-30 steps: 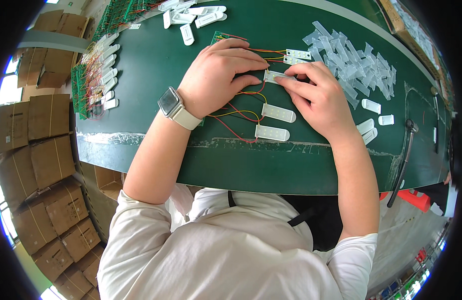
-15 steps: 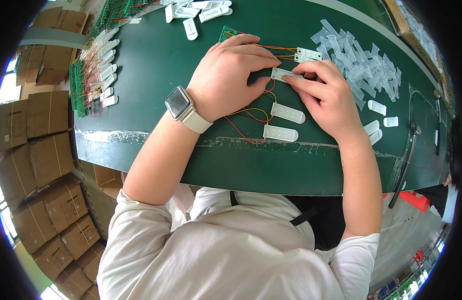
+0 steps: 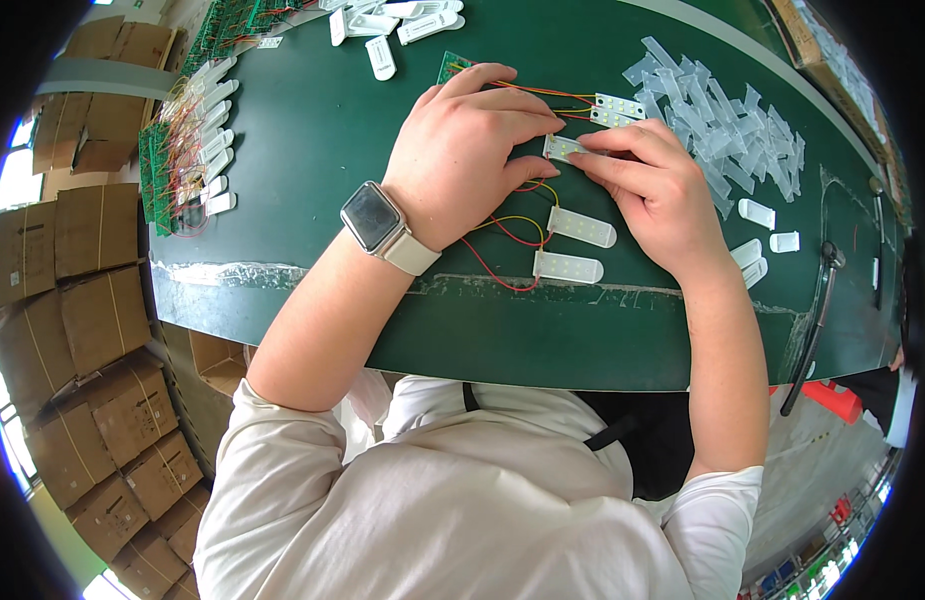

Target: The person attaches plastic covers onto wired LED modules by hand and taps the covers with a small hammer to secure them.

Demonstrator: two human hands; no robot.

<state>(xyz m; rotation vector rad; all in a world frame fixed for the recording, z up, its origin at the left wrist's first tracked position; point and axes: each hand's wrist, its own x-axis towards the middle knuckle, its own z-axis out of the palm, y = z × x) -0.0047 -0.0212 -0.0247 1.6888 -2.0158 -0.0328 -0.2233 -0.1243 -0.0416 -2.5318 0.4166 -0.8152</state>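
Observation:
My right hand [image 3: 657, 185] is closed, thumb and fingers pinching a small white LED board [image 3: 562, 149] whose right part they cover. My left hand [image 3: 472, 150], with a watch [image 3: 374, 218] on its wrist, hovers at the board's left end; its thumb and forefinger stand apart, one on each side of that end. Past its fingers a green circuit board [image 3: 454, 66] shows partly, with red and yellow wires leading right to bare LED boards [image 3: 617, 108]. Below my hands lie two rounded white covers with LEDs in them, the upper one [image 3: 582, 228] and the lower one [image 3: 568, 267], both wired.
Clear plastic strips [image 3: 727, 130] are heaped at the right. White caps [image 3: 757, 213] lie nearby, and white rounded shells [image 3: 382, 58] at the far edge. Wired green boards with white covers [image 3: 214, 135] line the left side. A dark cable-like rod [image 3: 814, 320] crosses the right edge. Cartons [image 3: 97, 235] are stacked left.
My left hand has shifted slightly right and away from me, its thumb moving to the right. The two wired covers have slid a little to the right. My right hand keeps its pinch.

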